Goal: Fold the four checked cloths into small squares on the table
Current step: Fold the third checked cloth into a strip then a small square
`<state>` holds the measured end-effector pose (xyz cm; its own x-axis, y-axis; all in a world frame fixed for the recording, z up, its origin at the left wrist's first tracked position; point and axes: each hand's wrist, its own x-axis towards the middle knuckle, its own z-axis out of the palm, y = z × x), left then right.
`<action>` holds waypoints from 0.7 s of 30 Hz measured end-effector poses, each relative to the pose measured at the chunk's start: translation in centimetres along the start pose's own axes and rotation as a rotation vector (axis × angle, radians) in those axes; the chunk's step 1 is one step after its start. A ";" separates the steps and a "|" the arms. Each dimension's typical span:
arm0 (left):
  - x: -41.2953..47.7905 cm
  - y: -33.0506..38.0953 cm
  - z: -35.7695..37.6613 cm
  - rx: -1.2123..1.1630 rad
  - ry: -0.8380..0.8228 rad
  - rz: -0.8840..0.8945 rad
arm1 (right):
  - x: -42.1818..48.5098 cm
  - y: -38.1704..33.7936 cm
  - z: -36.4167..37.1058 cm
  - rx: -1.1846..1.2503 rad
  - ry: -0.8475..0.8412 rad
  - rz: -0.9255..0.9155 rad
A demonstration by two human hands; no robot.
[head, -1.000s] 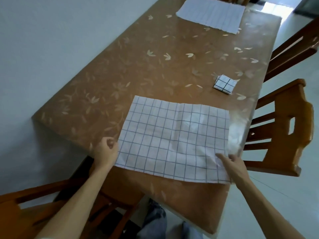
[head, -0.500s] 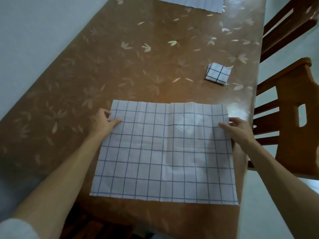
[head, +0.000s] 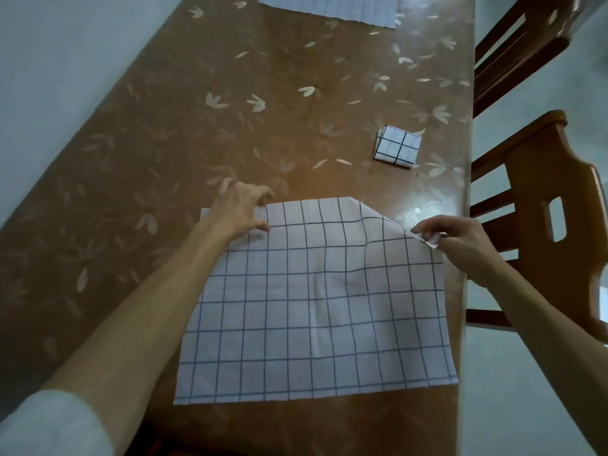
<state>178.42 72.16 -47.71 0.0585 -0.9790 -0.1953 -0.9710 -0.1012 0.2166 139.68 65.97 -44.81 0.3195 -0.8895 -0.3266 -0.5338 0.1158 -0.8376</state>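
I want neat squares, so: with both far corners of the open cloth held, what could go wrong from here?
The right hand has its corner lifted while the left hand holds its corner flat, so the fold may skew. The cloth ripples mid-sheet; that wrinkle could get creased in. Its right edge runs along the table edge, so a pull might drag it off.
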 end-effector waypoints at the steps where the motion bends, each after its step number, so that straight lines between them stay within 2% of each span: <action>1: -0.1 0.3 -0.4 -0.014 0.015 0.018 | -0.4 -0.1 -0.4 0.021 0.005 0.020; 4: -1.2 0.8 -1.7 -0.020 0.079 0.077 | -1.8 -0.4 -1.3 0.106 0.007 0.063; 8: -3.1 1.1 -2.3 -0.043 0.126 0.120 | -3.2 -0.5 -2.2 0.070 -0.061 0.088; 10: -3.2 1.4 -2.4 -0.062 0.085 0.128 | -4.0 -0.5 -2.6 0.050 -0.089 0.076; 13: -2.8 2.3 -2.0 0.031 -0.026 0.215 | -5.1 -0.7 -3.2 0.014 -0.103 0.051; 14: -3.0 2.7 -1.8 0.046 -0.017 0.237 | -5.5 -0.8 -3.4 0.001 -0.101 0.044; 18: -5.5 3.9 -0.8 0.018 0.227 0.312 | -7.7 -0.2 -3.4 -0.064 0.061 0.008; 21: -8.9 4.8 -0.9 0.089 0.291 0.395 | -9.9 0.3 -2.8 -0.019 0.164 -0.030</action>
<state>173.48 80.20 -44.14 -0.2684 -0.9495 0.1627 -0.9472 0.2908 0.1350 134.18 73.54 -40.64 0.2039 -0.9529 -0.2244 -0.5411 0.0813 -0.8370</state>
